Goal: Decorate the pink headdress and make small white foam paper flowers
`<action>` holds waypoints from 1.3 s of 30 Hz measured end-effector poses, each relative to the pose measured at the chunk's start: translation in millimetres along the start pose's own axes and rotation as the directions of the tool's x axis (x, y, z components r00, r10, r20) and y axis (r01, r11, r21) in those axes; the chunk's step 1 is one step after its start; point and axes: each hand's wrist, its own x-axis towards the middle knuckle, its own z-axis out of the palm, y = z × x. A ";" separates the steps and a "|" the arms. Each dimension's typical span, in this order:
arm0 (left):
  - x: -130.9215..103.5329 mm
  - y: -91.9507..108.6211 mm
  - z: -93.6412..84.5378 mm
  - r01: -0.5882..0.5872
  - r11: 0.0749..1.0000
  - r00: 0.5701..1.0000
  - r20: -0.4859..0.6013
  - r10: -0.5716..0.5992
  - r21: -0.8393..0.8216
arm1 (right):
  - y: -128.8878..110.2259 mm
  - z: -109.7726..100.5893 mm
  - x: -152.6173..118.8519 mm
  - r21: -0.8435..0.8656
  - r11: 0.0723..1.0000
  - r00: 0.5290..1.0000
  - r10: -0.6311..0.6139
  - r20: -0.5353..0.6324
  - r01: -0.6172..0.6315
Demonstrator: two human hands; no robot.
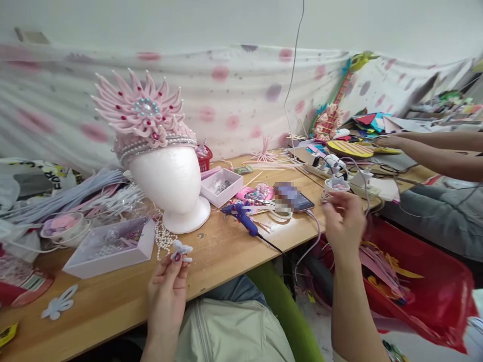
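Observation:
My left hand (169,284) is over the table's front edge, pinching a small pale grey-blue pipe-cleaner flower (182,248) between thumb and fingers. On the right, my right hand (345,223) is raised with its fingers curled together just in front of a white cup (335,187) holding small pale pieces. Whatever those fingers might hold is hidden. A blue glue gun (243,217) lies on the table between my hands. Behind my left hand stands a white foam head (169,181) wearing a pink crown (145,113) with pearls and red gems. Another pipe-cleaner shape (59,303) lies at the left.
White boxes (109,251) (222,187) hold beads and small parts. Loose pearls (163,236) lie by the foam head. A phone (300,197) with a cable is near the middle. Another person's arms (441,148) reach in at right, above a red bag-lined bin (437,281).

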 end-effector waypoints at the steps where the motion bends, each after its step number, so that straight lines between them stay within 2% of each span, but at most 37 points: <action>1: 0.3 -0.2 -0.9 -0.002 1.000 1.000 0.006 0.002 0.007 | 18.8 4.1 8.5 -0.090 0.995 0.990 -0.030 0.141 0.043; 2: 0.3 -0.4 -1.6 -0.002 1.000 1.000 0.011 0.002 0.016 | 34.4 9.7 14.6 -0.165 0.980 0.956 -0.060 0.288 0.111; 4: 0.2 -1.0 -2.0 -0.003 0.999 1.000 0.016 0.002 0.032 | 55.5 22.2 20.1 -0.266 0.948 0.879 -0.030 0.476 0.176; 6: 0.6 -1.7 -1.7 -0.003 0.999 1.000 0.009 0.002 0.039 | 65.5 31.4 19.4 -0.326 0.926 0.827 0.025 0.561 0.193; 10: 3.7 -4.2 -3.0 -0.001 0.998 1.000 0.005 0.001 0.059 | 68.9 36.3 14.8 -0.353 0.915 0.803 0.057 0.593 0.196; 13: 6.5 -6.7 -6.6 -0.017 0.997 0.999 0.044 0.013 0.080 | 68.0 35.0 14.5 -0.380 0.901 0.796 0.066 0.601 0.212; 17: 6.5 -7.7 -9.1 -0.022 0.996 0.997 0.077 0.015 0.092 | 69.0 29.4 18.0 -0.369 0.912 0.816 0.072 0.574 0.179; 20: 4.0 -6.0 -6.5 -0.017 0.995 0.998 0.069 0.010 0.102 | 72.8 25.6 28.6 -0.333 0.928 0.832 0.049 0.553 0.167; 23: 1.6 -3.8 -3.3 0.004 0.994 0.998 0.061 -0.010 0.107 | 78.3 31.9 50.5 -0.344 0.923 0.828 0.055 0.558 0.171; 28: 0.9 -3.2 -3.9 0.024 0.995 0.998 0.054 -0.029 0.102 | 87.3 66.6 93.6 -0.359 0.902 0.751 0.063 0.658 0.239; 32: 1.8 -4.3 -7.3 0.021 0.994 0.997 0.069 -0.028 0.105 | 95.5 88.3 108.0 -0.396 0.877 0.675 0.119 0.728 0.273; 35: 4.1 -4.9 -9.8 0.036 0.994 0.996 0.073 -0.043 0.103 | 100.9 89.0 106.1 -0.440 0.853 0.636 0.178 0.751 0.281; 39: 7.3 -5.3 -11.9 0.038 0.994 0.994 0.095 -0.048 0.100 | 98.8 75.5 98.1 -0.468 0.835 0.610 0.216 0.763 0.289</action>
